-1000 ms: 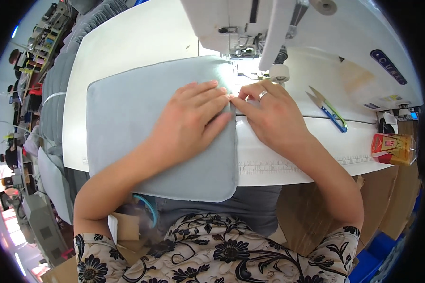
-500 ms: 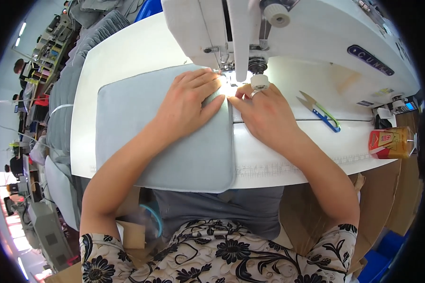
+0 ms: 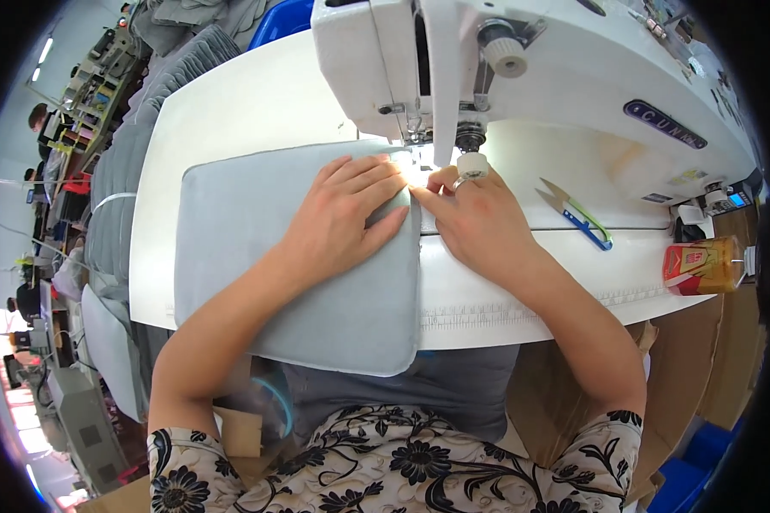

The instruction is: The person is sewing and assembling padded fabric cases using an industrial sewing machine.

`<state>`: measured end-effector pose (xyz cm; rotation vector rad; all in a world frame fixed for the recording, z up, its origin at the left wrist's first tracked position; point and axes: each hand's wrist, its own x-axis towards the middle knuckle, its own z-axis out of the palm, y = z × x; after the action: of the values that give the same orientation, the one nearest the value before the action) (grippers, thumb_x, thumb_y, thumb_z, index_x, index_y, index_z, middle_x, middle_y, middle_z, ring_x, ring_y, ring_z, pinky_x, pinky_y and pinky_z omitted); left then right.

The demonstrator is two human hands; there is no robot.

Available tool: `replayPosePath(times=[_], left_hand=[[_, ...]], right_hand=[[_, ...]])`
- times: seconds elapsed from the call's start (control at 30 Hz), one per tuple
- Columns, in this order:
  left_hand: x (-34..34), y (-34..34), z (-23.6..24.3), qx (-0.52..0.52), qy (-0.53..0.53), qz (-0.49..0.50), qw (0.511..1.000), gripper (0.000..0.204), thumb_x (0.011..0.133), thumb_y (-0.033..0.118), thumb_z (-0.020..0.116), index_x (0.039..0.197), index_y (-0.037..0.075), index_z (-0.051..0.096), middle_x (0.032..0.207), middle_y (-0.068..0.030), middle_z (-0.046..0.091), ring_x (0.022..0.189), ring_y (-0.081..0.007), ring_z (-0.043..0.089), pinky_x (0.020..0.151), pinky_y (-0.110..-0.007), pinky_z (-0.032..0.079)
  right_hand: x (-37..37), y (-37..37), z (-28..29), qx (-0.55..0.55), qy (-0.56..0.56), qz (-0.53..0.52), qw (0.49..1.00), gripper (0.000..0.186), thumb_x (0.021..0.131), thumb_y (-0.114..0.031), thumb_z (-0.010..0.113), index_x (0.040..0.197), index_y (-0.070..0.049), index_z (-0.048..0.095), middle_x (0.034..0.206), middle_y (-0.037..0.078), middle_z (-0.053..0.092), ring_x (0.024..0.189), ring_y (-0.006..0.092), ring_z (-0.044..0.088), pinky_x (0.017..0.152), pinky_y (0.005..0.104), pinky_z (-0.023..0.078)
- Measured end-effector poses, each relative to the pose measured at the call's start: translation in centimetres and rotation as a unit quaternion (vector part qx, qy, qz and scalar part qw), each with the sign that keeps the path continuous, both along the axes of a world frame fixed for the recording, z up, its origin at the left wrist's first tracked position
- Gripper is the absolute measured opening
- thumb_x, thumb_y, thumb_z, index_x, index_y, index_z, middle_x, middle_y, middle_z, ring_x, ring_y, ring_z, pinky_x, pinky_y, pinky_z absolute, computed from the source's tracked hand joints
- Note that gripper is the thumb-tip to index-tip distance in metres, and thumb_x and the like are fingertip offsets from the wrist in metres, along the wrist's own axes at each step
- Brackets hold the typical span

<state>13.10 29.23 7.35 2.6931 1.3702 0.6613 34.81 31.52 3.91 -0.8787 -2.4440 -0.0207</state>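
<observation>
A padded grey fabric panel (image 3: pixel 257 256) with rounded corners lies on the white sewing table (image 3: pixel 231 111), its near edge hanging over the front. My left hand (image 3: pixel 342 214) presses flat on its right part, fingers spread and pointing at the needle. My right hand (image 3: pixel 479 218), with a ring on one finger, rests beside the panel's right edge, fingertips touching that edge just under the presser foot of the white sewing machine (image 3: pixel 522 77). The needle area is lit and partly hidden by the machine head.
Thread snips with blue and green handles (image 3: pixel 577 214) lie right of my right hand. A small red and yellow box (image 3: pixel 701 265) sits at the table's right end. Stacked grey fabric (image 3: pixel 120 162) is piled at the left. Other workstations show at the far left.
The view has moved closer to the machine. Both hands have stayed on the grey panel at the needle, the left flat on top and the right at its edge.
</observation>
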Motion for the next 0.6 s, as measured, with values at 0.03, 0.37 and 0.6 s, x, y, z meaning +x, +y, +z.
replayPosePath(times=[0.03, 0.37, 0.6], left_hand=[[0.0, 0.2, 0.0, -0.008, -0.002, -0.001, 1.000, 0.029, 0.088, 0.020, 0.068, 0.111, 0.003, 0.067, 0.120, -0.0110, 0.066, 0.124, -0.0269, 0.056, 0.107, -0.046, 0.039], [-0.6, 0.1, 0.1, 0.002, -0.040, 0.015, 0.999, 0.025, 0.088, 0.016, 0.069, 0.109, 0.003, 0.071, 0.118, -0.0126, 0.069, 0.119, -0.0287, 0.061, 0.104, -0.043, 0.046], [-0.2, -2.0, 1.2, -0.070, -0.083, 0.010, 0.994, 0.020, 0.087, 0.014, 0.071, 0.104, 0.003, 0.074, 0.107, -0.0107, 0.073, 0.107, -0.0283, 0.066, 0.095, -0.038, 0.052]], right_hand=[[0.0, 0.0, 0.1, -0.021, -0.030, -0.012, 0.999, 0.024, 0.082, -0.008, 0.061, 0.105, -0.008, 0.067, 0.090, 0.008, 0.066, 0.091, 0.0246, 0.061, 0.083, 0.0406, 0.048], [0.4, 0.7, 0.3, -0.001, 0.067, -0.004, 0.998, 0.020, 0.080, -0.006, 0.064, 0.098, -0.011, 0.071, 0.096, 0.004, 0.067, 0.090, 0.0231, 0.062, 0.084, 0.0354, 0.050], [1.1, 1.8, -0.1, 0.000, 0.084, 0.054, 0.995, 0.018, 0.081, -0.010, 0.064, 0.098, -0.010, 0.069, 0.100, 0.004, 0.067, 0.093, 0.0205, 0.065, 0.078, 0.0333, 0.054]])
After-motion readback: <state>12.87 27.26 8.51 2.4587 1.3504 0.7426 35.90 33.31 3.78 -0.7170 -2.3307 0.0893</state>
